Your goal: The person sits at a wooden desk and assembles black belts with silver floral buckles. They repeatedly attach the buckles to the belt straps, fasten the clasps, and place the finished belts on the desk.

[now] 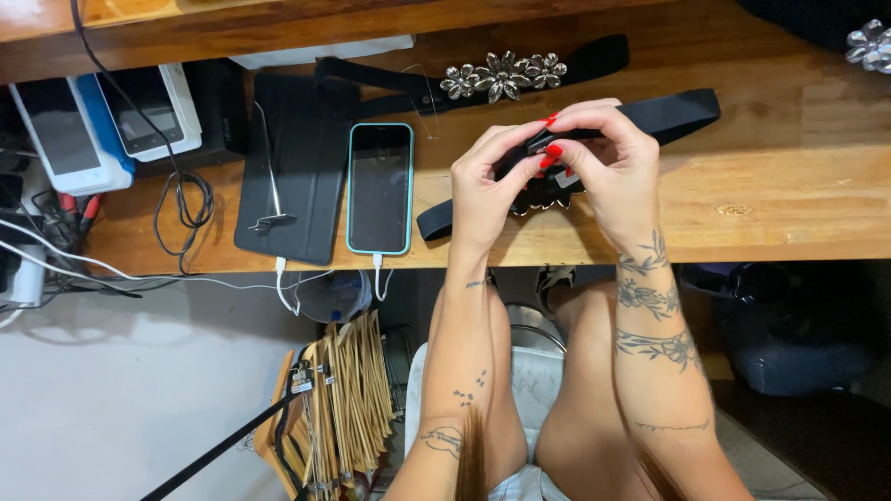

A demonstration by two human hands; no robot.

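Hands meet over the near edge of a wooden table (pixel 798 186), both pinched onto one black belt (pixel 677 113). The left hand (pixel 484 190) curls its fingers around the belt from the left, thumb and forefinger closed tight on it. The right hand (pixel 608 162) grips the same spot from the right, fingertips pressed together on a small dark part between the two hands. Beneath the fingers a jewelled ornament (pixel 543 197) on the belt shows only in part. The belt runs from the near left, under the hands, to the far right.

A second black belt with a flower-shaped jewelled ornament (pixel 503 76) lies farther back. Left of the hands lies a phone in a teal case (pixel 380 188), plugged in, and just beside it a dark tablet cover (pixel 295 167). Wooden hangers (pixel 348 399) hang below the table.
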